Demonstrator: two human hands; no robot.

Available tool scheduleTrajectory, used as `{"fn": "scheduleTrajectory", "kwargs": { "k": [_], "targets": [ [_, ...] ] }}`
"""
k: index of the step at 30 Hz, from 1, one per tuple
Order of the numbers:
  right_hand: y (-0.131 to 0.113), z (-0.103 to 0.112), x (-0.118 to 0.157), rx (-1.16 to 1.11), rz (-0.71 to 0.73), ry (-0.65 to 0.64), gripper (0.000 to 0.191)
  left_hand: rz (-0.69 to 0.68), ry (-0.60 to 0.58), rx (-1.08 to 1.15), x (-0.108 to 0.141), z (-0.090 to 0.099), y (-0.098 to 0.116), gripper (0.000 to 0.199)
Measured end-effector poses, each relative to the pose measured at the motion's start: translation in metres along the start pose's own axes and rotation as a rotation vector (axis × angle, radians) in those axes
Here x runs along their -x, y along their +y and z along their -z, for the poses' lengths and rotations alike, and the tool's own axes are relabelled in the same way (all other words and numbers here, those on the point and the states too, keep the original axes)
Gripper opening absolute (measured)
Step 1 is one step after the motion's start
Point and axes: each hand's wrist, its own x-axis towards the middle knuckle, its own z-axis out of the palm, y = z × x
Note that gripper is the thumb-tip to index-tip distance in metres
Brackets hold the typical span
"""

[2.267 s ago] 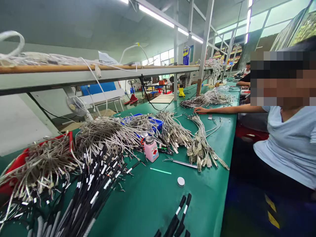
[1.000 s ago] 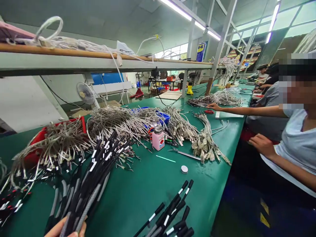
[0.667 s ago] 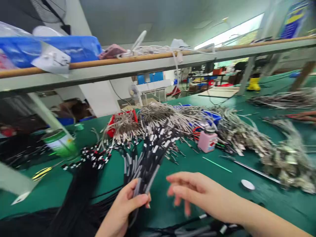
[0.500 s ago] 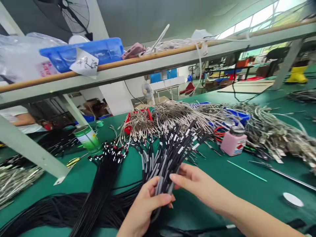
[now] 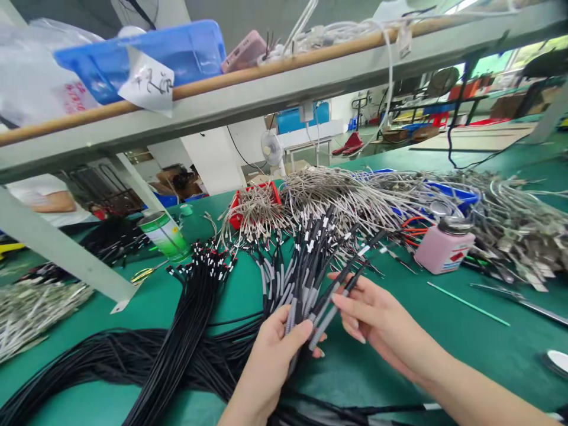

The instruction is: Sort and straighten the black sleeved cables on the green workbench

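Observation:
My left hand is wrapped round a bundle of black cables with grey ribbed sleeves at the lower middle. White bands show near the bundle's upper ends, which fan out over the green table. My right hand pinches a couple of the sleeved cables at the bundle's right side, a little apart from the others. Left of the bundle, another bunch of black cables with white and red tips lies on the table.
Grey cables heap behind the bundle, beside a red basket. A pink bottle, green stick and tweezers lie right. Left are a green can and scissors. A shelf crosses above; a person is far left.
My right hand has moved right and slightly up from the bundle, drawing a couple of cables away from the rest. My left hand still holds the bundle. The view has shifted.

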Motion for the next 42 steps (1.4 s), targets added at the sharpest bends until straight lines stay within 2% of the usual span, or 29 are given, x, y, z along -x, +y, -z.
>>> {"fn": "scheduleTrajectory", "kwargs": {
  "k": [5,16,24,30,35,42],
  "targets": [
    [-0.009,0.006,-0.002,-0.074,0.038,0.012,0.025,-0.020,0.065,0.022,0.001,0.000,0.002,0.026],
    [-0.013,0.011,-0.001,0.086,0.078,0.051,0.024,-0.054,0.123,0.076,-0.001,0.006,0.002,0.020],
    [-0.012,0.007,0.003,0.057,0.063,0.066,0.026,-0.042,0.087,0.074,0.001,0.005,0.004,0.024],
    [-0.005,-0.002,0.005,-0.068,-0.105,-0.078,0.029,-0.021,-0.024,0.038,0.005,0.006,0.003,0.028],
    [-0.003,-0.004,0.004,-0.081,-0.142,-0.077,0.024,0.007,-0.090,0.010,0.005,0.005,-0.001,0.028],
    [-0.001,0.001,0.004,-0.059,-0.124,0.028,0.026,-0.027,0.036,0.021,0.002,0.000,0.000,0.024]
  ]
}}
